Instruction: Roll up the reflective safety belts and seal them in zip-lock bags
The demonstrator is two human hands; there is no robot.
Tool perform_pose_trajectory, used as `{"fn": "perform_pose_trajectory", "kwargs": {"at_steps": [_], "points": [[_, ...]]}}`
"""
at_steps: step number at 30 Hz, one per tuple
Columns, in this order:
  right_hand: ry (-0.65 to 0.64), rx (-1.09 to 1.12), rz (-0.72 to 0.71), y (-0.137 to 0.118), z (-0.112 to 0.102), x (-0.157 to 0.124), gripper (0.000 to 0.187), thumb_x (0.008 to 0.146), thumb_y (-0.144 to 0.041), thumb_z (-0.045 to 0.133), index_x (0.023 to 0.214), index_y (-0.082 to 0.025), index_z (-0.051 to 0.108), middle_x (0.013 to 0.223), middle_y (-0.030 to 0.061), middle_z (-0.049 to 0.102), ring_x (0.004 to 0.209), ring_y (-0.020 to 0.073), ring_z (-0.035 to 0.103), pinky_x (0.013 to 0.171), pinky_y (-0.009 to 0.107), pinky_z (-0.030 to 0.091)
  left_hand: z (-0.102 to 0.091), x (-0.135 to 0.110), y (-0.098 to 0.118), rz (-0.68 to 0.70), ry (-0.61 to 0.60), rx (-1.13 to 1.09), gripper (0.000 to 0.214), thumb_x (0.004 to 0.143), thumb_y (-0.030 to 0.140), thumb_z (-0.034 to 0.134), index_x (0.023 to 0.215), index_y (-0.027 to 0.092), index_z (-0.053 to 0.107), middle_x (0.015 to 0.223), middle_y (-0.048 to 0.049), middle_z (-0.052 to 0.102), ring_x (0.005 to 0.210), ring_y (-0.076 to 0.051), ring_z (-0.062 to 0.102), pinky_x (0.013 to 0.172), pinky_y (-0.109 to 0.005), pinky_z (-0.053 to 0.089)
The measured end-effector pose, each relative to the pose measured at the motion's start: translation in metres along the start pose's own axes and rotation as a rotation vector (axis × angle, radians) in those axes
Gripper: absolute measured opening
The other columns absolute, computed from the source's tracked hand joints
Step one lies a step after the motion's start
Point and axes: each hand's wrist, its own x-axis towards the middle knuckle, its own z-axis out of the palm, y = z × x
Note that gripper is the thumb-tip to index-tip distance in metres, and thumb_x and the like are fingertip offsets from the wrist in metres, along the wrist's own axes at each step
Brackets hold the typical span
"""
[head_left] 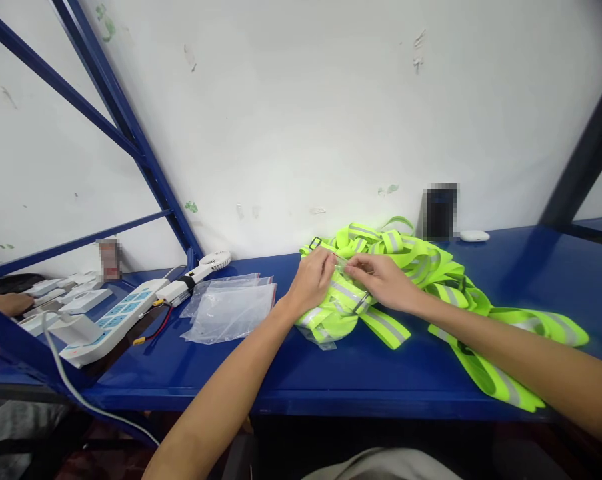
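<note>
A clear plastic bag [325, 335] holds a bundled neon-yellow reflective strap [343, 303] with a grey stripe. At the bag's upper edge, my left hand [313, 272] is closed in a pinch on the plastic. Just to its right, my right hand [378, 277] also pinches the bag's mouth, fingers together. A short end of strap [387, 327] lies outside, below my right hand; whether it belongs to the bagged bundle I cannot tell. Behind and right of my hands spreads a heap of more reflective straps [421, 260] with black buckles.
Flat clear bags [231, 310] lie left on the blue table [291, 390]. Beyond them are a white handheld fan [205, 267], a red-black cable [155, 327] and a power strip [125, 313]. A black object [441, 213] and white case [475, 236] stand at back right. Another person's hand [11, 304] is far left.
</note>
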Motion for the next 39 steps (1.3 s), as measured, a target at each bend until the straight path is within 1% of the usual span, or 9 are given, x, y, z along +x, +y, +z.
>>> {"fn": "perform_pose_trajectory", "kwargs": {"at_steps": [4,6,15,17,19,22,26,30,39], "points": [[0.003,-0.089,-0.053,-0.0017,-0.0013,-0.0011,0.028,0.093,-0.035,0.046,0.079,-0.017,0.062,0.065,0.0001,0.056,0.06,0.0145,0.048,0.059,0.028,0.032,-0.0013,-0.0009,0.0022,-0.09,-0.025,-0.084,0.014,0.1,0.028,0.04,0.092,0.02,0.048,0.077,-0.0001,0.055,0.071,-0.014,0.052,0.069,-0.028,0.038],[0.003,-0.119,-0.062,-0.0021,-0.0012,-0.0011,0.029,0.094,-0.034,0.045,0.078,-0.017,0.062,0.065,0.0003,0.056,0.06,0.0148,0.048,0.06,0.029,0.031,-0.0018,-0.001,0.0029,-0.118,-0.031,-0.104,0.015,0.1,0.03,0.041,0.092,0.02,0.048,0.078,-0.0003,0.055,0.072,-0.015,0.052,0.068,-0.028,0.037],[0.003,-0.199,-0.075,-0.0012,-0.002,-0.0008,0.037,0.098,-0.036,0.039,0.069,-0.019,0.054,0.06,0.0004,0.052,0.056,0.0152,0.046,0.059,0.029,0.029,-0.0022,-0.0008,0.0002,-0.143,-0.047,-0.114,0.019,0.101,0.033,0.039,0.089,0.021,0.045,0.078,-0.0002,0.055,0.072,-0.015,0.052,0.072,-0.029,0.037],[0.001,-0.199,-0.068,-0.0013,-0.0019,-0.0009,0.035,0.097,-0.036,0.04,0.073,-0.019,0.058,0.062,0.0009,0.055,0.057,0.0157,0.048,0.059,0.029,0.03,-0.0021,-0.0008,0.0,-0.139,-0.053,-0.115,0.019,0.101,0.033,0.038,0.088,0.021,0.044,0.078,0.0,0.055,0.073,-0.015,0.051,0.072,-0.029,0.037],[0.018,-0.174,-0.053,-0.0009,-0.0014,-0.0011,0.029,0.096,-0.035,0.042,0.085,-0.018,0.063,0.066,0.0011,0.059,0.058,0.0159,0.05,0.06,0.028,0.031,-0.0018,-0.0006,0.0001,-0.132,-0.06,-0.111,0.019,0.101,0.033,0.038,0.088,0.021,0.043,0.078,0.0003,0.053,0.073,-0.015,0.051,0.072,-0.029,0.037],[0.055,-0.126,-0.044,0.0003,-0.0006,-0.0015,0.022,0.094,-0.034,0.047,0.095,-0.018,0.063,0.074,0.0017,0.064,0.059,0.015,0.052,0.06,0.027,0.033,-0.0015,-0.0003,0.0005,-0.112,-0.068,-0.107,0.018,0.102,0.031,0.037,0.088,0.021,0.043,0.077,0.0005,0.052,0.073,-0.015,0.05,0.072,-0.028,0.037],[0.066,-0.134,-0.053,0.0005,-0.0005,-0.0022,0.02,0.093,-0.032,0.047,0.089,-0.017,0.061,0.074,0.0024,0.065,0.058,0.0143,0.051,0.059,0.027,0.034,-0.0022,0.0002,0.003,-0.108,-0.062,-0.115,0.017,0.101,0.03,0.038,0.091,0.02,0.047,0.079,-0.0001,0.055,0.072,-0.014,0.05,0.071,-0.028,0.037],[0.069,-0.13,-0.054,-0.0006,-0.0008,-0.0023,0.022,0.093,-0.032,0.047,0.088,-0.017,0.063,0.073,0.0025,0.065,0.058,0.0147,0.052,0.059,0.027,0.034,-0.0037,0.0005,0.0061,-0.145,-0.099,-0.165,0.016,0.099,0.033,0.044,0.096,0.019,0.052,0.078,0.0005,0.057,0.068,-0.013,0.05,0.067,-0.027,0.038],[0.087,-0.144,-0.042,-0.0022,0.0001,-0.0033,0.025,0.092,-0.032,0.05,0.091,-0.017,0.071,0.075,0.004,0.071,0.059,0.0165,0.057,0.06,0.028,0.037,-0.0036,0.0006,0.0038,-0.151,-0.127,-0.177,0.019,0.098,0.034,0.046,0.098,0.018,0.056,0.084,-0.0022,0.062,0.075,-0.016,0.055,0.07,-0.027,0.041]]}}
